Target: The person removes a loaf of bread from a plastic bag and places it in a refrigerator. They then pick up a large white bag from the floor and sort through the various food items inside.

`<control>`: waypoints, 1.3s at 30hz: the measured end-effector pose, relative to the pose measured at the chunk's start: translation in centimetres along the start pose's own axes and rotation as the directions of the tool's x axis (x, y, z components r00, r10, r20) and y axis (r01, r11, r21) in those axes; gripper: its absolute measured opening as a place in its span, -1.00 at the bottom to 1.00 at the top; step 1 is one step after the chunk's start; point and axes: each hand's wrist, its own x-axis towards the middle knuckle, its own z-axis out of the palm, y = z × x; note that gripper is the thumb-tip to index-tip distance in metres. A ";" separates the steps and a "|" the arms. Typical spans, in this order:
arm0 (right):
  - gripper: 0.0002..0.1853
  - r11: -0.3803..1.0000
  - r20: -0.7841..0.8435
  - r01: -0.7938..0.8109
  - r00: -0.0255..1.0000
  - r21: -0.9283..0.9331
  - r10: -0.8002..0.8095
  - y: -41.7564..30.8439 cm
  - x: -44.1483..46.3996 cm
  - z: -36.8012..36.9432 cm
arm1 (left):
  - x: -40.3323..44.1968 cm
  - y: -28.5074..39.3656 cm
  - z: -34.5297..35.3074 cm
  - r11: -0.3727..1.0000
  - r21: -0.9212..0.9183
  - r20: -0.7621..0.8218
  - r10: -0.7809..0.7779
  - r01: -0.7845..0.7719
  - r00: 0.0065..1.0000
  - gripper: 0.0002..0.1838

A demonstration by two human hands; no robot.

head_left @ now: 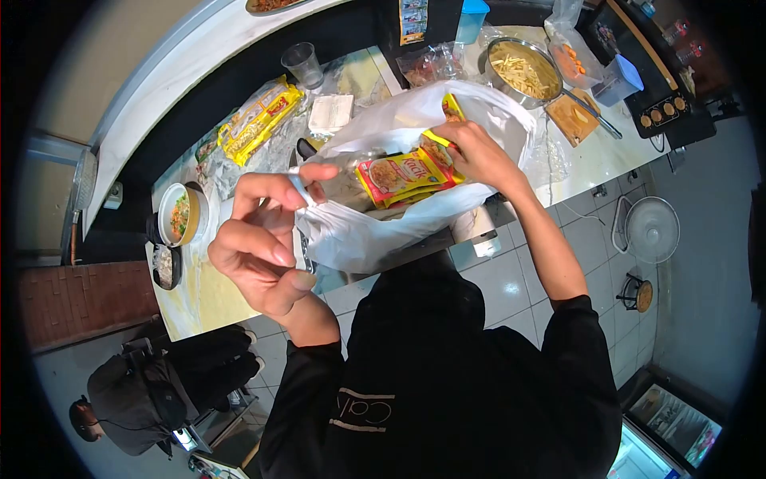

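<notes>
A white plastic bag (351, 239) stands open on the counter in front of me. My left hand (267, 239) is raised at its near left edge, fingers curled, with a strip of the bag's handle caught at the index finger. Several yellow and red food packets (403, 174) with a picture of a dish lie inside the bag. My right hand (479, 156) reaches in from the right and grips one yellow packet (436, 148) at its upper end. The fingertips of that hand are partly hidden behind the packets.
Left of the bag are a yellow packet (259, 120), a clear cup (302, 65), napkins (330, 113) and a bowl of chopped vegetables (177, 214). Rightward are a pan of cut strips (523, 72), a cutting board (570, 117) and a knife (598, 114). Another person (148, 391) is at lower left.
</notes>
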 end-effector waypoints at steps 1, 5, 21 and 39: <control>-0.61 0.997 -0.025 0.064 0.998 0.043 -0.063 -0.5 0.1 -0.4 | 0.1 -0.1 -0.1 1.000 -0.001 0.007 -0.001 0.001 1.000 -0.66; -0.49 0.996 0.174 -0.023 0.985 0.087 0.008 -1.5 0.6 1.6 | 0.3 -0.2 -0.4 1.000 -0.006 0.074 -0.004 0.005 0.997 -0.70; -0.32 0.988 0.255 0.122 0.962 -0.093 -0.095 -0.1 -0.6 7.9 | 1.8 -0.2 -1.4 1.000 -0.001 0.131 -0.003 0.003 0.991 -0.66; -0.72 0.912 -0.161 -0.374 0.923 -0.171 0.348 7.5 3.5 1.4 | 0.9 0.6 0.8 0.993 0.113 -0.019 -0.027 0.029 0.999 -0.66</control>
